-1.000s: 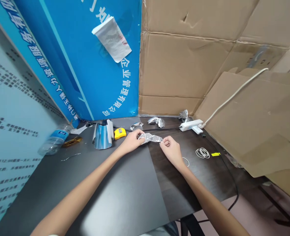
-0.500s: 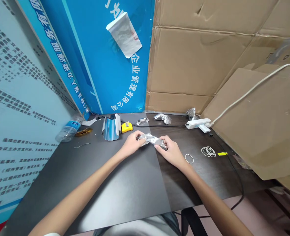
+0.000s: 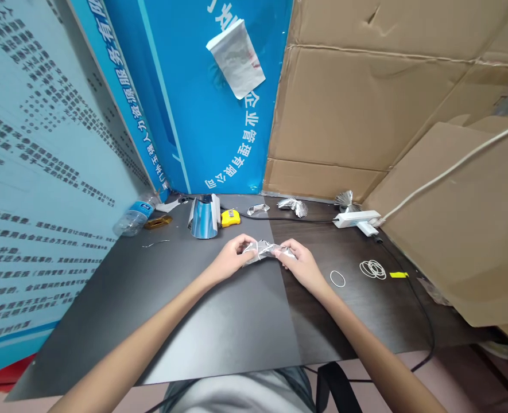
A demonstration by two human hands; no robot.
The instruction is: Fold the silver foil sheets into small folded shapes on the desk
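Left hand: the person's left hand [image 3: 235, 258] is curled narrow, thumb and fingers pinching one end of the foil strip.

Right hand: the right hand [image 3: 303, 266] is just as narrow, its fingertips [image 3: 289, 250] pinching the other end of the strip (the two hands nearly meet).

Foil strip: a crumpled silver foil strip [image 3: 266, 250] is held between the hands, just above the line where a grey mat [image 3: 219, 321] meets a dark wood desk [image 3: 365, 315].

Back of the desk: a curved, blue-reflecting sheet [image 3: 203, 218] stands upright, with a yellow tape measure [image 3: 230, 218] just beside it. Farther right lie a small foil scrap [image 3: 258, 209] and a fringed foil tuft [image 3: 294, 206].

Left side: a plastic water bottle [image 3: 135, 217] lies on its side near a small gold-coloured piece [image 3: 158, 222], and a thin wire [image 3: 155, 243] rests on the mat.

Right side: a white power strip [image 3: 352, 218] sits with a second foil tuft [image 3: 345, 199] just behind it. Nearer the right hand lie a single rubber band [image 3: 337, 279], a bundle of rubber bands [image 3: 372, 269] and a yellow scrap [image 3: 398, 275].

Walls: a blue banner [image 3: 202, 97] meets flattened cardboard [image 3: 365, 97].
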